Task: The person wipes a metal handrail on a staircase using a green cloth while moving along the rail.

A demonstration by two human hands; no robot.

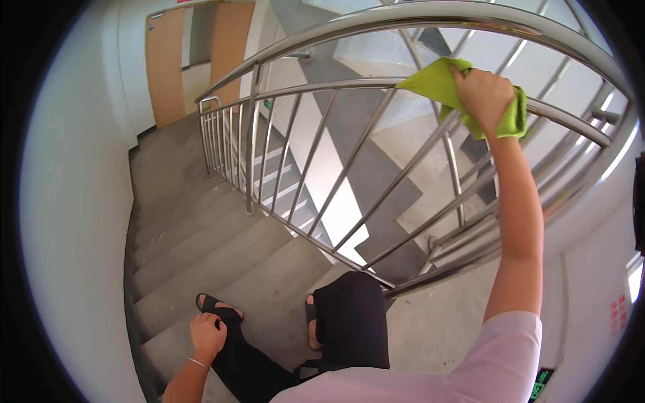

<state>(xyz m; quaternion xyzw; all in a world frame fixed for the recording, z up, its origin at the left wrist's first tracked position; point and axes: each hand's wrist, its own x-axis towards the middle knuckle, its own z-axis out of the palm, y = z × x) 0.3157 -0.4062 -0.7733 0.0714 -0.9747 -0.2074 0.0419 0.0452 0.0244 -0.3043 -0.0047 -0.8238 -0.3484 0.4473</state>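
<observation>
My right hand point(485, 95) is closed on a lime-green cloth point(436, 83), which wraps over the upper crossbar point(337, 84) of a stainless steel stair railing. One corner of the cloth points left along the bar. Above it curves the thick metal handrail point(383, 22), which the hand does not touch. My left hand point(207, 332) is low at the left, over my dark trouser leg near the knee, with its fingers curled. Whether it grips anything is hidden.
Concrete steps point(201, 262) descend at the left beside a pale wall point(75, 201). Slanted metal balusters point(315, 161) line the stairwell. Beyond the lower landing are wooden doors point(169, 68). My sandalled feet are on the stairs. An exit sign point(541, 384) is at the lower right.
</observation>
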